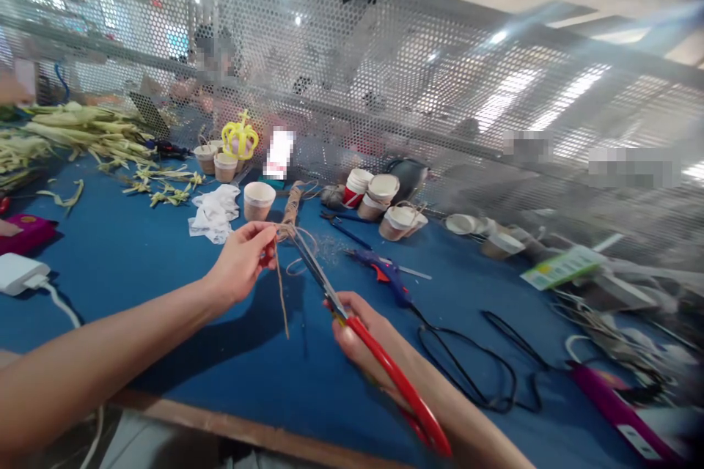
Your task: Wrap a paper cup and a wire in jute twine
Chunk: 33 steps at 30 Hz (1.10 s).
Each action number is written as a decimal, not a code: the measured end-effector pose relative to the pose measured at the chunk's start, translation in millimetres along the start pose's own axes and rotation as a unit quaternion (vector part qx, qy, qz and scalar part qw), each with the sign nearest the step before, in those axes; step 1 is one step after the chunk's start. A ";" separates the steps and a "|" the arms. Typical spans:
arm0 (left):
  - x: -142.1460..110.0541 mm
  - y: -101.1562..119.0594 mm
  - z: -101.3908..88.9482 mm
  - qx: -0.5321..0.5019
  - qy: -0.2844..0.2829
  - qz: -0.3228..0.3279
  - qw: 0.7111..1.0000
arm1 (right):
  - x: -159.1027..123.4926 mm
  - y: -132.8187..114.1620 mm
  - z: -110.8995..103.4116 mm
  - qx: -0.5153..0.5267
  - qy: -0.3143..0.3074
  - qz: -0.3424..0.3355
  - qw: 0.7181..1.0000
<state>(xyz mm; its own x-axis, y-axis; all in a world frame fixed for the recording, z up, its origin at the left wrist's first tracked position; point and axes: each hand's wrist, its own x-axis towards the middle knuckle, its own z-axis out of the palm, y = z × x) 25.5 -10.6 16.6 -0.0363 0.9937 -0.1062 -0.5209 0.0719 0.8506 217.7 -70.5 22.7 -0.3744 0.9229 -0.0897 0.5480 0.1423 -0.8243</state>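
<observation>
My left hand pinches a thin brown twine, whose loose end hangs down over the blue tabletop. My right hand is wrapped around a pair of scissors with red handles. The scissor blades point up and left, their tips at the twine by my left fingertips. Just behind lies a bundle wound with twine, and a loop of twine curls beside it. Whether the blades touch the twine I cannot tell. A white-and-brown paper cup stands behind my left hand.
A blue glue gun with a black cord lies right of the scissors, near blue-handled pliers. Crumpled white cloth, several small cups, a yellow crown-shaped piece and dried husks line the back. A perforated metal screen rises behind.
</observation>
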 end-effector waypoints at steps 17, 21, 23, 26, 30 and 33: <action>-19.1 -14.7 5.3 0.008 -0.078 -0.024 0.997 | 19.8 -0.5 28.6 -0.143 0.131 -0.026 0.981; -19.5 -15.2 5.5 0.012 -0.072 -0.028 0.997 | 19.6 -2.6 29.6 -0.128 0.127 -0.019 0.983; -19.4 -16.3 4.9 0.016 -0.074 -0.029 0.997 | 19.4 -4.5 29.1 -0.114 0.117 -0.014 0.986; -19.3 -17.7 4.2 0.019 -0.076 -0.023 0.997 | 19.3 -6.3 27.2 -0.096 0.106 -0.019 0.990; -19.9 -17.1 5.6 0.021 -0.074 -0.019 0.997 | 19.7 -7.6 23.9 -0.083 0.094 -0.025 0.992; -19.8 -16.3 6.4 0.024 -0.075 -0.017 0.997 | 20.0 -7.7 21.7 -0.067 0.081 -0.024 0.994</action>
<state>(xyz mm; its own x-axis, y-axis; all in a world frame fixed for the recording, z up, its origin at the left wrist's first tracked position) 40.1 -30.9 8.2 0.1101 0.9921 -0.0594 -0.4783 0.1053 0.8719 189.8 -60.8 15.2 -0.2832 0.9578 0.0484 0.6308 0.2240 -0.7429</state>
